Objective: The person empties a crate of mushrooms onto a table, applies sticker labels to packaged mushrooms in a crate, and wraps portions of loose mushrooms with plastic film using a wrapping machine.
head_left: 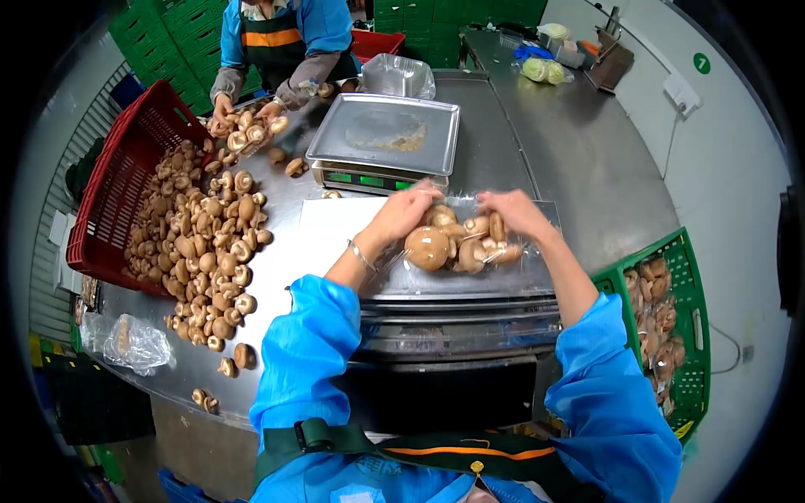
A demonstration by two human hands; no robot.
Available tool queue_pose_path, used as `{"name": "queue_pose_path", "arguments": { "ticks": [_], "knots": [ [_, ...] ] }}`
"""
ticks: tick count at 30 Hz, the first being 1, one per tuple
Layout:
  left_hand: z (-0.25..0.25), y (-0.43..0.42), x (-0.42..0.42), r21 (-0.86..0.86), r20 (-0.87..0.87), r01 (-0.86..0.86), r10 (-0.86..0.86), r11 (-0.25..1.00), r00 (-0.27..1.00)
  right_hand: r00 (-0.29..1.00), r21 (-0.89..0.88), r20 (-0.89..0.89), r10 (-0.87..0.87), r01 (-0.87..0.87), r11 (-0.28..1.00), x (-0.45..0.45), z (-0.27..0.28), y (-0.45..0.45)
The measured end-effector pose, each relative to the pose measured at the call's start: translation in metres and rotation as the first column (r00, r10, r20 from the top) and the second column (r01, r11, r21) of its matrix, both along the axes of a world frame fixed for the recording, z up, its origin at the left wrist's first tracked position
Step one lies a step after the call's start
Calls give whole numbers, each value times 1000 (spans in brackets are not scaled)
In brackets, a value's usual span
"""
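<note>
A pack of brown mushrooms under clear plastic film lies on the metal wrapping surface in front of me. At its far left edge, my left hand has its fingers pinched on the film. My right hand grips the film at the far right edge, its fingers closed and slightly blurred. The film stretches between both hands over the mushrooms. Just beyond my left hand stands a weighing scale with a bare metal tray and green displays.
A mushroom pile spills from a tipped red crate on the left. Across the table a co-worker holds mushrooms. Right, a green crate holds wrapped packs. Clear trays stand behind the scale; cabbage lies on the back counter.
</note>
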State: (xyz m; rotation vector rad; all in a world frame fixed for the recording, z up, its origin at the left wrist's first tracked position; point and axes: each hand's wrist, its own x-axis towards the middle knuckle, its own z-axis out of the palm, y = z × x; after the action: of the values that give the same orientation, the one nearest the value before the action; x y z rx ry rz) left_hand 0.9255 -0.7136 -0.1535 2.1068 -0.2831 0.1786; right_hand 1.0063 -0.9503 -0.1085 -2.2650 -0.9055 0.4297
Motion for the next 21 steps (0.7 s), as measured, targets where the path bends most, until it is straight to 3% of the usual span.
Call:
{"name": "queue_pose_path", "arguments": {
  "ticks": [3, 6, 9, 12, 13, 14, 16, 18, 20, 21],
  "knots": [
    [20, 3, -20, -455, -332, 115, -288, 883, 898, 857, 94, -514, 41, 8, 996, -12, 17, -12],
    [36, 6, -49, -521, -469, 109, -391, 847, 792, 780, 3, -622, -66, 87, 996, -38, 36, -28],
    [63, 4, -77, -542, -646, -76, -358, 837, 675, 517, 62, -852, -86, 263, 963, -52, 33, -38],
    [78, -4, -103, -458, -626, -26, -301, 889, 719, 466, 56, -878, -108, 324, 945, -84, 52, -45],
    [73, -10, -120, -566, -590, -51, -361, 823, 722, 383, 152, -924, 20, 319, 935, -94, 45, -60],
    [83, -25, -144, -684, -530, -95, -403, 724, 746, 418, 198, -907, 56, 306, 931, -114, 51, -72],
    [110, -31, -188, -470, -614, 82, -393, 879, 685, 500, 148, -865, 42, 175, 973, -165, 86, -89],
    [113, -42, -229, -448, -603, 139, -413, 883, 682, 522, 104, -853, -16, 199, 974, -207, 76, -106],
    [92, -40, -264, -607, -613, 41, -501, 793, 611, 412, 10, -907, -83, 220, 975, -232, 66, -115],
    [73, -35, -277, -627, -635, -13, -501, 779, 587, 439, 32, -895, -77, 235, 971, -238, 44, -119]
  ]
}}
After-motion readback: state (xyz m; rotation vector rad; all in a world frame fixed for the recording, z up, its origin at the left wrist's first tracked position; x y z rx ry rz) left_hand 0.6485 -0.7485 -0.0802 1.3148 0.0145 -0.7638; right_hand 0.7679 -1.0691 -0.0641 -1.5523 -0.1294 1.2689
